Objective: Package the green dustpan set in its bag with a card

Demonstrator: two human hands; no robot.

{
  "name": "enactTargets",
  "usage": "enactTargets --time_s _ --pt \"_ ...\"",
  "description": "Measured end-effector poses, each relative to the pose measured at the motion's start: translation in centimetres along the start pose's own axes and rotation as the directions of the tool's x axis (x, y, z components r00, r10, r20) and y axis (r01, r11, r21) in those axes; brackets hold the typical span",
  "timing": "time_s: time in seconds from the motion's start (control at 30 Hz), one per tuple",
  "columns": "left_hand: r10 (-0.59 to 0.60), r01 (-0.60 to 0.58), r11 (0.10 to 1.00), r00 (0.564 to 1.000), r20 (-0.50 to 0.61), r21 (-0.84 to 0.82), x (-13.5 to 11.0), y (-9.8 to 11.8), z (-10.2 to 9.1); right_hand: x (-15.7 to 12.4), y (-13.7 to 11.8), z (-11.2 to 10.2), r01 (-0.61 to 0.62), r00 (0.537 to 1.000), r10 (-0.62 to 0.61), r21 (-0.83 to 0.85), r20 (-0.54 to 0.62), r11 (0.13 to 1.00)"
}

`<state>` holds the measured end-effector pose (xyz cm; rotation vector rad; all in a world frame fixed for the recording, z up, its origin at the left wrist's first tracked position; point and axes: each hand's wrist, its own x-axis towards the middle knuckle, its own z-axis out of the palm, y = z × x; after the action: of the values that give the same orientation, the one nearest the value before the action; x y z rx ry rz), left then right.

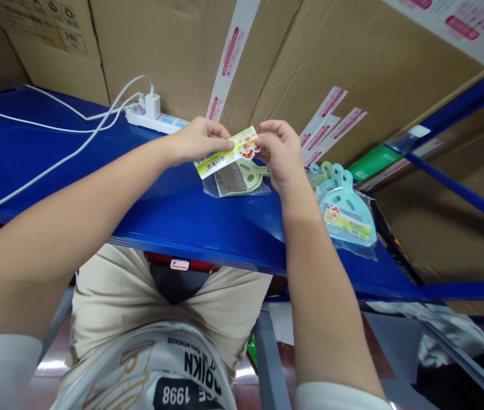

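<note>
My left hand [201,139] pinches a yellow-green printed header card [227,152] between thumb and fingers. At the card's other end, the thumb and fingertips of my right hand [282,151] close on its edge near the red cartoon print. Just below the card, a pale green mini dustpan and brush set [246,175] in a clear plastic bag lies over the blue shelf [208,222]. Whether the card is joined to that bag is hard to see. To the right of my right hand, light blue dustpan sets [347,205] lie bagged, with a similar card showing on top.
Behind the shelf stand large cardboard boxes [160,51] with red-and-white tape. A white power strip [156,118] with a charger and looping white cables [75,151] sits back left. A green-labelled bottle [381,156] lies at right, near a blue metal rail [459,191].
</note>
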<state>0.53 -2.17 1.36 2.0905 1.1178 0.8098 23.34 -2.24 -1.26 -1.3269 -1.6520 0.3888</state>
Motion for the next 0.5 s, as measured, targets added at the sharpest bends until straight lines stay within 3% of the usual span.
enactTargets --time_s 0.27,0.37,0.5 --pt "-0.134 0.131 0.989 0.99 -0.037 -0.067 0.5 -0.6 -0.7 0.2 0.9 1.3 -0.046 0.996 0.039 -0.08 -0.081 0.996" --pt "-0.253 0.241 0.963 0.963 -0.096 -0.12 0.6 -0.7 -1.3 -0.9 -0.4 1.9 -0.056 0.994 0.031 -0.252 -0.102 0.966" --pt "-0.361 0.328 0.925 0.917 -0.172 -0.192 0.6 -1.3 -2.1 -3.2 -3.6 3.5 -0.048 0.997 0.067 -0.478 0.023 0.877"
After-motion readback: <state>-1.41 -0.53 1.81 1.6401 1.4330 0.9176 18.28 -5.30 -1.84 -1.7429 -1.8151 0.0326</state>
